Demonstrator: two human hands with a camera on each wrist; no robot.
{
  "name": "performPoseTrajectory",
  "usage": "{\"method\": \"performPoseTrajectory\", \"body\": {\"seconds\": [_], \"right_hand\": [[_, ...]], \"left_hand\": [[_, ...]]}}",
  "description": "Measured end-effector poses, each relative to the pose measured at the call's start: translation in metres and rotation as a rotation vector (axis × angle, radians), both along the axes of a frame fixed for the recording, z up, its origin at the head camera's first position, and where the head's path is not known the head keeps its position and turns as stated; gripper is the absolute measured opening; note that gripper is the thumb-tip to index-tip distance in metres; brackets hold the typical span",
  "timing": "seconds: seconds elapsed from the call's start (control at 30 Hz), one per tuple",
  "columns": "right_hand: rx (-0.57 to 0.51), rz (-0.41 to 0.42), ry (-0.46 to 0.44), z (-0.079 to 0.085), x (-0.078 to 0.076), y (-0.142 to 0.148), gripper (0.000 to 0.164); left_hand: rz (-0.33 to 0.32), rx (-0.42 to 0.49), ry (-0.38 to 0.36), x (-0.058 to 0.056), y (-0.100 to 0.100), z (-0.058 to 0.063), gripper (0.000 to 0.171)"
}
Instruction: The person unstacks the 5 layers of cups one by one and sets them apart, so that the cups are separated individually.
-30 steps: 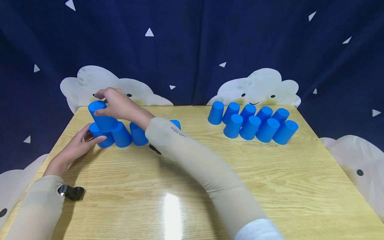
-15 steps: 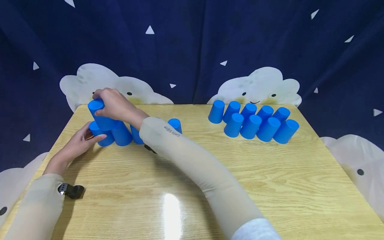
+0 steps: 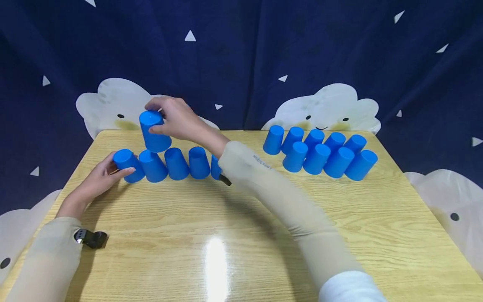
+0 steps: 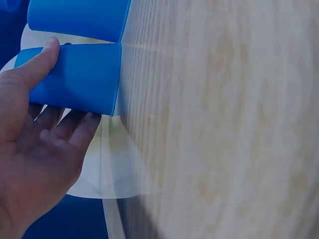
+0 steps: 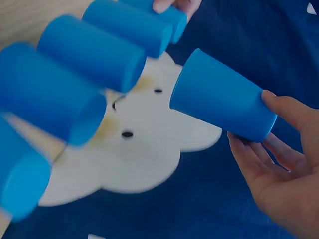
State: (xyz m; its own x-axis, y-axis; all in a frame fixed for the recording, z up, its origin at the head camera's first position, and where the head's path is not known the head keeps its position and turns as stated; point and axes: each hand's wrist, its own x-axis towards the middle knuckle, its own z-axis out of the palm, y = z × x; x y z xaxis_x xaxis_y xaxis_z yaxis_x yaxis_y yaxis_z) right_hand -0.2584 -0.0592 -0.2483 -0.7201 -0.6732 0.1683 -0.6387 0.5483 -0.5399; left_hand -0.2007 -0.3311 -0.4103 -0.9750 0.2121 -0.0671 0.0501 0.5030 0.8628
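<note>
Table edge (image 3: 241, 132) behind; cup (image 3: 157, 141) aloft

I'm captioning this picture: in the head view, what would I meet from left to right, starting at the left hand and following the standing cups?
Left hand, first standing cup, second cup, third cup, fourth cup, fifth cup partly hidden by the right sleeve, group of nine cups.

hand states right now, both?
Left hand: holding the leftmost cup, which stands on the table.
Right hand: holding a raised cup.
</note>
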Motion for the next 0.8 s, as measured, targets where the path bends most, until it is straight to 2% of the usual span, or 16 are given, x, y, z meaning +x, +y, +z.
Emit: {"method": "performPoseTrajectory", "body": {"seconds": [0.23, 0.37, 0.53, 0.8], "right_hand": [[-0.100, -0.065, 0.081, 0.010, -0.006, 0.070, 0.050], [-0.096, -0.110, 0.113, 0.008, -0.009, 0.112, 0.049], [-0.047, -0.174, 0.089, -0.003, -0.009, 0.151, 0.047], [0.037, -0.213, 0.072, -0.026, -0.003, 0.196, 0.046]], "left_hand": [[0.006, -0.001, 0.013, 0.001, 0.002, 0.001, 0.070], [0.007, -0.007, 0.014, 0.001, 0.002, 0.002, 0.071], [0.013, -0.010, 0.015, 0.001, 0.001, 0.002, 0.071], [0.016, -0.007, 0.005, 0.001, 0.002, 0.002, 0.071]]}}
